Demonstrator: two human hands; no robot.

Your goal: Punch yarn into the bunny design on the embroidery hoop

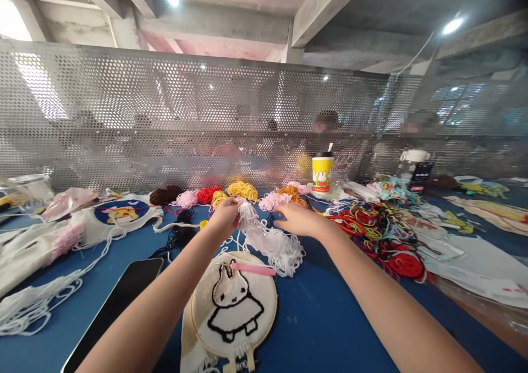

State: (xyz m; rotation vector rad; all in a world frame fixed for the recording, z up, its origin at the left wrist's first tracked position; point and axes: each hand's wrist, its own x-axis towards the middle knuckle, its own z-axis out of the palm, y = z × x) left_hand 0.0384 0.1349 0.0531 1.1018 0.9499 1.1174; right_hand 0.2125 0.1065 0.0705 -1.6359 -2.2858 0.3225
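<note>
Pinched in the fingers of my left hand (226, 216) is one end of a bundle of white yarn (274, 245), whose loose strands spread to the right over the table. My right hand (297, 219) is held just right of the bundle, fingers apart, with nothing visible in it; its fingertips are close to pink yarn (273, 199). Nearer me lies an embroidery hoop (275, 301) with white cloth, bearing a rabbit (237, 321) outlined in black. A pink pen-shaped tool (252, 268) rests across the hoop's upper part, beside the white yarn.
A black phone (115, 312) lies left of the hoop. Balls of red yarn (209, 194) and yellow yarn (242, 190) line the back. Tangled coloured yarn (375, 230) and a yellow cup (322, 173) stand to the right. A perforated metal screen (185, 114) rises behind the blue table (317, 318).
</note>
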